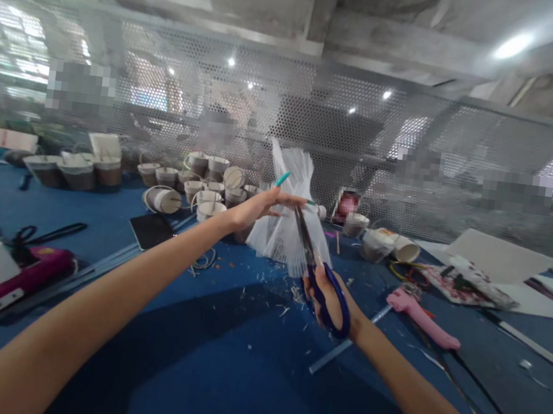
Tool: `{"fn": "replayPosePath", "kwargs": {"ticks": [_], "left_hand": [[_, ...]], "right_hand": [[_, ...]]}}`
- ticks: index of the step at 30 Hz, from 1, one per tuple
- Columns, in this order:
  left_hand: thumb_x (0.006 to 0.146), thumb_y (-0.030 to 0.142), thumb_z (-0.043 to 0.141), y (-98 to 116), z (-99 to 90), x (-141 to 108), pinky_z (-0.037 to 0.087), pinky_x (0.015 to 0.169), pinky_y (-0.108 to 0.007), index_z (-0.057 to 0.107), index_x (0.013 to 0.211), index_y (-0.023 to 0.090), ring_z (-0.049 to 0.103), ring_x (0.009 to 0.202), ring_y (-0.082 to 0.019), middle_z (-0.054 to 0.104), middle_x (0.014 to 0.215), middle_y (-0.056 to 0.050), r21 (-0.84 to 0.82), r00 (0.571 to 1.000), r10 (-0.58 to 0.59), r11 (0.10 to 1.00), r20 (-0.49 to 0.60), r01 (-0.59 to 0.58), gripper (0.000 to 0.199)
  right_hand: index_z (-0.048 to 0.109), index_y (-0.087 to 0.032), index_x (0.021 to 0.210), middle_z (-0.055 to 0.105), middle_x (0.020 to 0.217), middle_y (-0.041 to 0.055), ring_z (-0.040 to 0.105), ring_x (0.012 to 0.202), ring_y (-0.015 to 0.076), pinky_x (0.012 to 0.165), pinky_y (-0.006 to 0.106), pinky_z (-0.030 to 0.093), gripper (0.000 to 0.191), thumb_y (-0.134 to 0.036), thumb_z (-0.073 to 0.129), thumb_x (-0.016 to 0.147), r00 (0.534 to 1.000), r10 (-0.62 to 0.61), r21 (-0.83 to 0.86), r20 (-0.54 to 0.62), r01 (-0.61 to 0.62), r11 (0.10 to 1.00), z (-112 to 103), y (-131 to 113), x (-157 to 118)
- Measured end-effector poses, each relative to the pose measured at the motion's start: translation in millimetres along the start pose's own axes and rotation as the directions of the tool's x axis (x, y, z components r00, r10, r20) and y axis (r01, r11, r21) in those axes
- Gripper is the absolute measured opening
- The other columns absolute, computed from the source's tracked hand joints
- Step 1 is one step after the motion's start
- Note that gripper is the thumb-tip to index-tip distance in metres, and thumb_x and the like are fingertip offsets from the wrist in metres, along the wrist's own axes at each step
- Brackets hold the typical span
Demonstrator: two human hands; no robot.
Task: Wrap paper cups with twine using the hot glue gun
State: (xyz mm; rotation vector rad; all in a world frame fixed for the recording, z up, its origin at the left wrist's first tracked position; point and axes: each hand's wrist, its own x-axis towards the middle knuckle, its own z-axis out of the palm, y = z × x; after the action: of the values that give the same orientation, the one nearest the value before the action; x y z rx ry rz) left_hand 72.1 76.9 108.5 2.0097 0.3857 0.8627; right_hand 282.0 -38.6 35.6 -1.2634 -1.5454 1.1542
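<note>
A fanned bundle of thin white translucent strips (277,237) stands upright on the blue table, pinched in at the middle and flaring at top and bottom. My left hand (262,206) is at its narrow part, fingers apart and stretched to the right, with long teal nails. Whether it touches the strips I cannot tell. My right hand (329,294) grips a pair of scissors (308,246) by dark blue handles. Their blades point up and away across the front of the bundle, the tips close to my left fingers. White clippings (296,295) lie below.
Small pots with handles (211,211) crowd the back left. A pink glue gun (424,318) with a clear glue stick lies at right. On the left are a magenta power strip (9,285) and a black phone-like slab (151,230). A perforated metal screen (195,89) closes off the back.
</note>
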Motion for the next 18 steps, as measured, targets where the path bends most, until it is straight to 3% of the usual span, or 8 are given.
{"fn": "replayPosePath", "kwargs": {"ticks": [4,13,18], "left_hand": [[0.091,0.067,0.015,1.5,-0.4,-0.3,0.028,0.109,-0.053,0.058,0.125,0.024,0.038,0.134,-0.031,0.05,0.142,-0.008,-0.025,1.0,0.002,1.0,0.009,-0.002,0.07],[0.09,0.067,0.016,1.9,0.1,0.2,0.028,0.108,-0.055,0.059,0.124,0.025,0.041,0.132,-0.031,0.053,0.139,-0.008,-0.04,1.0,0.0,0.999,-0.012,-0.001,0.069],[0.091,0.064,0.024,0.5,1.0,1.0,0.031,0.105,-0.055,0.055,0.13,0.026,0.041,0.132,-0.032,0.054,0.138,-0.009,-0.048,1.0,0.009,0.999,-0.029,-0.01,0.063]], "right_hand": [[0.047,-0.019,0.066,0.036,0.045,-0.0078,0.032,0.031,0.0041,0.028,0.017,0.028,0.072,-0.09,0.04,0.062,1.0,0.018,0.017,-0.009,-0.018,1.0,0.4,2.4,0.8],[0.041,-0.02,0.056,0.033,0.045,-0.0062,0.032,0.034,0.0051,0.031,0.02,0.028,0.068,-0.087,0.042,0.065,0.997,-0.066,-0.053,-0.036,0.064,0.997,0.0,5.1,3.8],[0.041,-0.02,0.059,0.034,0.045,-0.0065,0.032,0.034,0.0049,0.031,0.019,0.027,0.064,-0.083,0.044,0.07,0.999,-0.041,-0.036,-0.033,0.04,0.999,-1.6,6.9,4.6]]}}
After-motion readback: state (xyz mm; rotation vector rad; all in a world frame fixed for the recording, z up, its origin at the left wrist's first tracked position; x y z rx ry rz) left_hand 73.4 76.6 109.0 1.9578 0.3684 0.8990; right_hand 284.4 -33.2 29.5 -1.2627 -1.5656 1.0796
